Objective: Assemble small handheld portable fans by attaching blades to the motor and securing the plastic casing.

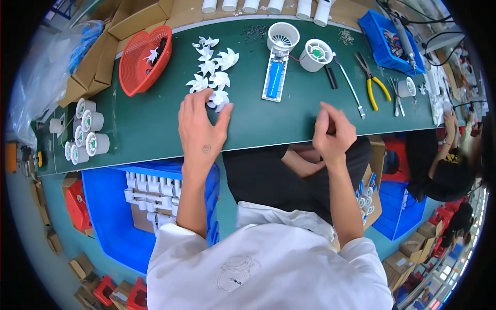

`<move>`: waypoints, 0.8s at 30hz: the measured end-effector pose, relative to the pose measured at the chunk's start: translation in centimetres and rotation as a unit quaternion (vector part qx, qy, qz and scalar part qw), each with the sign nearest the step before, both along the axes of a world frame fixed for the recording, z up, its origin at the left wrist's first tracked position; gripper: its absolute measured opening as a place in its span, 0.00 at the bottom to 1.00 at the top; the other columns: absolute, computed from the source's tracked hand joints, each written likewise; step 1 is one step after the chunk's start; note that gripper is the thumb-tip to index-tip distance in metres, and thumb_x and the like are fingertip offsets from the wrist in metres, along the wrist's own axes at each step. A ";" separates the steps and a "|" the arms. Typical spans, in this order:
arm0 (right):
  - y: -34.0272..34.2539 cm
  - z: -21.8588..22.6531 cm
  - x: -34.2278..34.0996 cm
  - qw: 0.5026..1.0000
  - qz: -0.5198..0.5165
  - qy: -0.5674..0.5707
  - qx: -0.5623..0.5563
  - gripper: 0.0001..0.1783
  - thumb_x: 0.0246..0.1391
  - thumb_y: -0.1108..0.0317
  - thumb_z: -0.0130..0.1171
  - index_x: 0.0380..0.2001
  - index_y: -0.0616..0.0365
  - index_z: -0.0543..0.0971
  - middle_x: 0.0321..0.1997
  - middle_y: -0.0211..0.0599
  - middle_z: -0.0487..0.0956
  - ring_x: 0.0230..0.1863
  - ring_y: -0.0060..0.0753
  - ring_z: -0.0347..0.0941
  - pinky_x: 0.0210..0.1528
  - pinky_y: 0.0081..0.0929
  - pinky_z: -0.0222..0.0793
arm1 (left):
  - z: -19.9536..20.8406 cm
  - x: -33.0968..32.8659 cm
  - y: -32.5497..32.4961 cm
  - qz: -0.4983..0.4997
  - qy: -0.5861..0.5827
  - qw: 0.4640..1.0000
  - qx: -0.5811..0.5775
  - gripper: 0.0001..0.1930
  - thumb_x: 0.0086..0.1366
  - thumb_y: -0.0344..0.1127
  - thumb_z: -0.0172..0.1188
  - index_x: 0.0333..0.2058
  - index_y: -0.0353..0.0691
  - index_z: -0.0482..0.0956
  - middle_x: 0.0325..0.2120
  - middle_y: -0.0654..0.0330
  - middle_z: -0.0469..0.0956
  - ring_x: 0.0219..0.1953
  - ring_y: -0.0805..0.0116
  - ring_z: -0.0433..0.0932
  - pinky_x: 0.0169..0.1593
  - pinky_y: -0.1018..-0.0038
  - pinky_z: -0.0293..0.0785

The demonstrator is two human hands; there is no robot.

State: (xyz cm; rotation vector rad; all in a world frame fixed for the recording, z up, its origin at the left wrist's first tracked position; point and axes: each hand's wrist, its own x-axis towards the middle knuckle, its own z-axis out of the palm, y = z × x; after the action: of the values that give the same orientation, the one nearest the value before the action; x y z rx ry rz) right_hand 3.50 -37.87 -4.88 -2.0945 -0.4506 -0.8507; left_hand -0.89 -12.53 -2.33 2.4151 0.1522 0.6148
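My left hand (203,128) reaches over the near edge of the green table. Its thumb and fingers are apart around a white fan blade wheel (219,99); I cannot tell whether they touch it. Several more white fan blade wheels (219,80) lie in a loose group just beyond. My right hand (335,133) hovers by the table edge with curled fingers, and whatever may be between them is hidden. Ahead of it lies an opened white handheld fan (275,77) with a blue battery. A red wire joins this to a round white motor housing (315,55).
A red basket (135,64) stands at the left, with several white round housings (97,143) nearer me. Yellow-handled pliers (373,93), a small brush (351,85) and a blue parts bin (377,39) are at the right. Below the table sits a blue crate (111,222).
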 end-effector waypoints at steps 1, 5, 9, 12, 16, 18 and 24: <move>-0.4 -0.3 -0.1 0.997 0.046 -0.064 -0.008 0.07 0.48 0.81 0.57 0.32 0.64 0.81 0.17 0.28 0.73 0.14 0.17 0.65 0.17 0.15 0.57 | 0.0 0.0 0.0 -0.003 0.001 1.000 0.001 0.21 0.54 0.31 0.68 0.45 0.32 0.72 0.38 0.49 0.72 0.42 0.51 0.72 0.47 0.62 0.69; -2.3 -3.1 -4.0 0.957 0.280 -0.068 -0.029 0.05 0.41 0.76 0.57 0.26 0.61 0.80 0.18 0.36 0.75 0.15 0.36 0.69 0.20 0.30 0.66 | 0.1 0.2 -0.1 -0.040 -0.038 0.998 -0.009 0.20 0.55 0.25 0.64 0.46 0.31 0.71 0.38 0.47 0.73 0.41 0.51 0.74 0.47 0.64 0.71; -5.1 -16.1 -4.5 0.949 0.101 0.288 -0.079 0.09 0.46 0.67 0.59 0.26 0.62 0.79 0.27 0.46 0.80 0.30 0.50 0.78 0.31 0.38 0.73 | 0.3 1.0 -0.4 -0.047 -0.048 0.997 0.027 0.19 0.56 0.26 0.62 0.47 0.30 0.71 0.39 0.46 0.73 0.41 0.49 0.74 0.47 0.63 0.71; -8.3 -26.1 -0.7 0.864 0.001 0.397 -0.309 0.19 0.48 0.56 0.58 0.37 0.60 0.81 0.42 0.48 0.82 0.44 0.52 0.78 0.43 0.41 0.74 | 0.5 1.6 -0.6 -0.037 -0.048 0.997 0.055 0.19 0.57 0.28 0.62 0.47 0.30 0.71 0.39 0.46 0.73 0.41 0.49 0.74 0.46 0.63 0.72; -9.6 -28.7 0.9 0.606 0.164 0.606 -0.489 0.30 0.53 0.45 0.53 0.50 0.56 0.80 0.53 0.54 0.77 0.56 0.53 0.73 0.59 0.45 0.65 | 0.9 0.9 -0.9 -0.032 -0.038 0.996 0.068 0.20 0.57 0.32 0.65 0.46 0.30 0.72 0.38 0.46 0.72 0.41 0.49 0.74 0.46 0.63 0.72; -12.6 -34.9 0.5 0.769 0.166 0.418 -0.453 0.34 0.59 0.42 0.45 0.61 0.54 0.71 0.65 0.47 0.68 0.66 0.48 0.64 0.66 0.51 0.54 | 0.1 1.9 -0.8 -0.070 -0.051 0.993 0.079 0.19 0.56 0.33 0.66 0.44 0.31 0.73 0.38 0.47 0.73 0.41 0.50 0.74 0.46 0.63 0.72; -8.7 -28.4 1.0 0.607 0.129 0.498 -0.607 0.29 0.60 0.45 0.43 0.57 0.46 0.75 0.65 0.34 0.70 0.66 0.39 0.65 0.64 0.45 0.56 | -0.5 1.8 -0.7 -0.077 -0.086 0.987 0.115 0.17 0.58 0.29 0.64 0.45 0.32 0.73 0.37 0.49 0.74 0.37 0.55 0.75 0.44 0.66 0.72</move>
State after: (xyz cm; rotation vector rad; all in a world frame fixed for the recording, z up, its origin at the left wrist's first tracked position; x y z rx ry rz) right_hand 4.46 -46.60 -33.28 -3.0589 -0.7453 1.2626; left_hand 0.94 -13.24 -2.83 2.5476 -0.1866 0.8015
